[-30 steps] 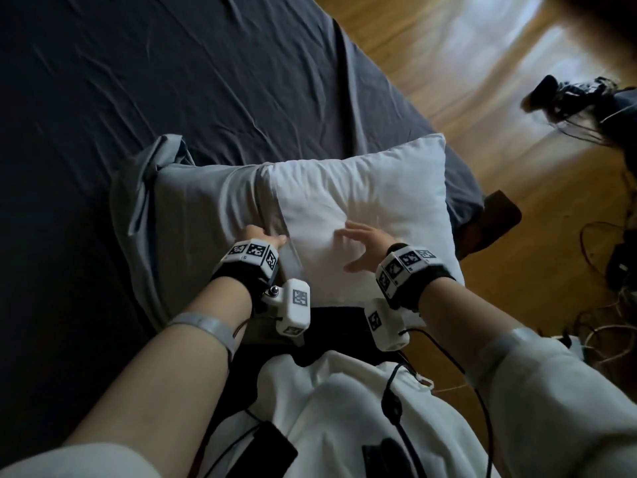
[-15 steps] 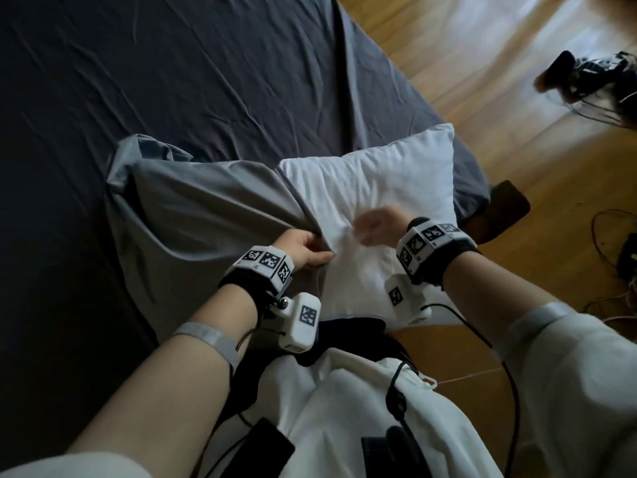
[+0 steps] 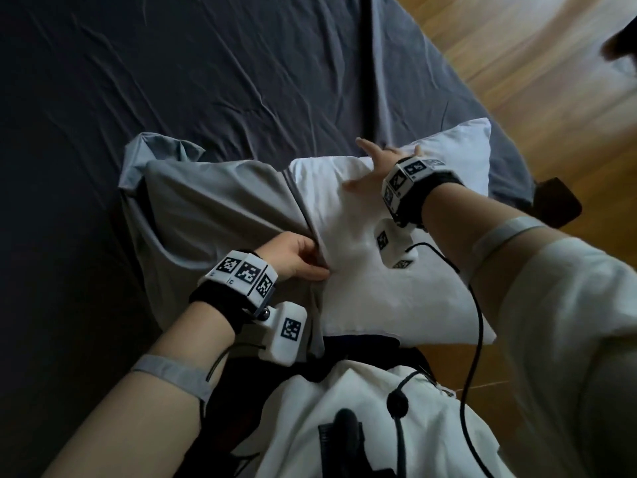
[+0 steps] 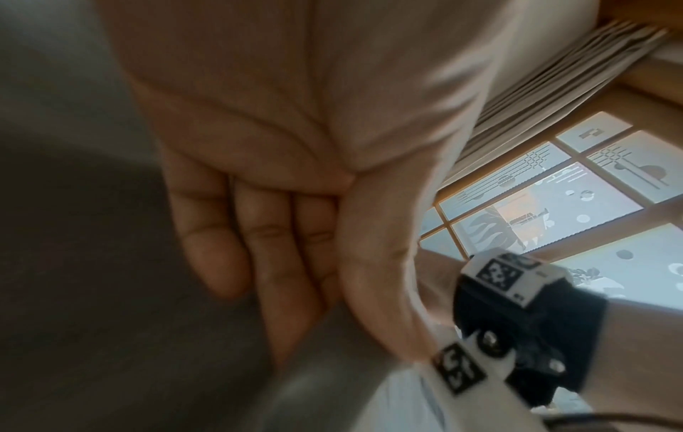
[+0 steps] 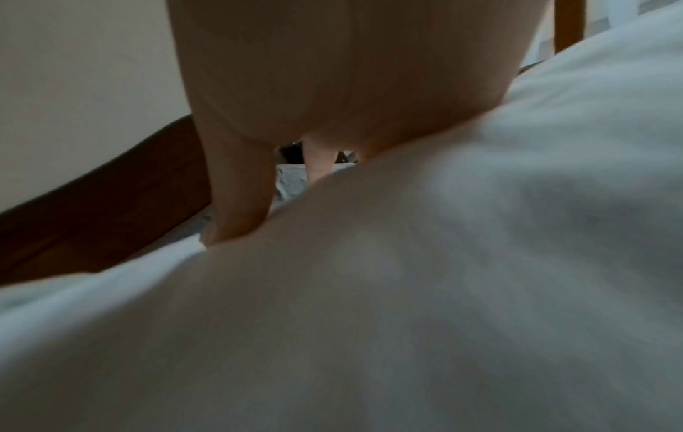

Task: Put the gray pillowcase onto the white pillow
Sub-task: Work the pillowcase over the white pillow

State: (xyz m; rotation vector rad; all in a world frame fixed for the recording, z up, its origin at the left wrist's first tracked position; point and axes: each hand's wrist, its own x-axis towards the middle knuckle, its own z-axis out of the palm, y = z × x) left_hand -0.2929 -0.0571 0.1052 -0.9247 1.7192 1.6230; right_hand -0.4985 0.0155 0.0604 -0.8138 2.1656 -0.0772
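Note:
The white pillow (image 3: 389, 291) lies across the near corner of the bed, its left half inside the gray pillowcase (image 3: 213, 208). My left hand (image 3: 303, 258) grips the pillowcase's open hem where it crosses the pillow; in the left wrist view the curled fingers (image 4: 258, 233) fold over the gray cloth (image 4: 92, 263). My right hand (image 3: 375, 167) lies spread on the bare white part near the far edge. In the right wrist view its straight fingers (image 5: 240, 198) press into the pillow (image 5: 406, 292).
A dark gray sheet (image 3: 206, 70) covers the bed. Wooden floor (image 3: 534, 81) runs along the right, with a dark bedpost corner (image 3: 558, 201) just past the pillow. My white shirt and black cables (image 3: 468, 339) hang close below the pillow.
My left hand has pulled the pillowcase hem rightward along the pillow. My right hand left the pillow's middle and reached across to its far edge, fingers spread.

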